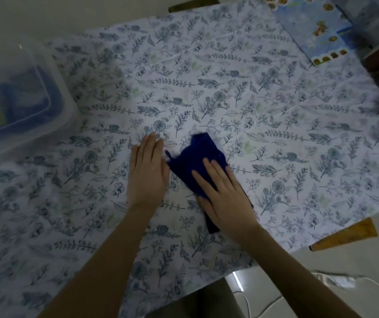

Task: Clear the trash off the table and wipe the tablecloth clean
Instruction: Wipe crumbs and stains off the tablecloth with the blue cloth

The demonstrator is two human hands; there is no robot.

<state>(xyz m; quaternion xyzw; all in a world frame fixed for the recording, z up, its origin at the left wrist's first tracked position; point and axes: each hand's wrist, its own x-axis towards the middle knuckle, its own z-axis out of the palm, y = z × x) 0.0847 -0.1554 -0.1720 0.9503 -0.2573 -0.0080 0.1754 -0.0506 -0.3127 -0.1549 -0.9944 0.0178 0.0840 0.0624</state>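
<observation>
We take this for a home: a floral tablecloth [230,88] over a wooden table [349,235], a clear plastic storage box [65,92] at its left edge.

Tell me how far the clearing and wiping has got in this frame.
Clearing looks mostly done: no loose scraps show on the tablecloth, and a clear bin at its left holds blue items. In hand: the right hand presses a dark blue cloth flat on it, the left hand flat alongside. Left: perhaps the printed blue sheet at the far right corner; unwiped areas cannot be told.
</observation>
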